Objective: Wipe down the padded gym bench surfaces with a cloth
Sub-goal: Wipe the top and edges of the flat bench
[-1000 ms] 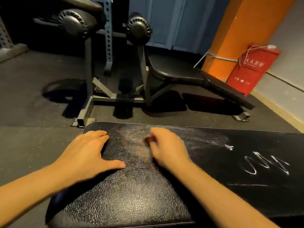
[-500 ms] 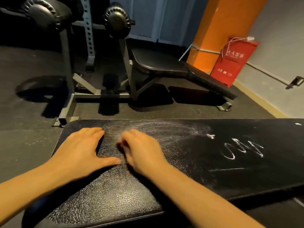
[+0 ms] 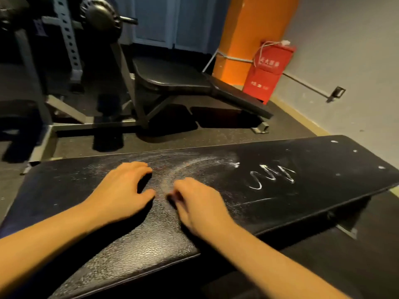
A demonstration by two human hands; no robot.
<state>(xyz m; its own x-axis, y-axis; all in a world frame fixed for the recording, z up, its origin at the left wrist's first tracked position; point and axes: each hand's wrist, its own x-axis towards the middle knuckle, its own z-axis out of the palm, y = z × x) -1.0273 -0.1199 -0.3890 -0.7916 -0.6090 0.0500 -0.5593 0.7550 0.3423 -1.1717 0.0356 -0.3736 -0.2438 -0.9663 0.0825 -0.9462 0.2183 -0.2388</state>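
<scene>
A black padded bench (image 3: 302, 203) runs across in front of me, its textured pad dusted with a white smear (image 3: 194, 162) and marked with a white squiggle (image 3: 272, 175) farther right. My left hand (image 3: 123, 190) rests on the pad, fingers loosely bent and thumb spread, holding nothing. Just right of it and nearer to me, my right hand (image 3: 200, 206) presses on the pad with its fingers curled down. That hand is blurred. A dark patch shows under its fingertips; I cannot tell whether it is a cloth. No cloth is plainly visible.
A second black bench (image 3: 183, 80) on a grey steel frame stands behind, next to a rack with a weight plate (image 3: 101, 14). An orange pillar (image 3: 248, 29) and a red box (image 3: 267, 70) are at the back right, by the grey wall. Dark rubber floor lies all around.
Both hands have slid right along the pad, away from its left end. My right hand has drawn back toward me. The view has swung right, showing more wall.
</scene>
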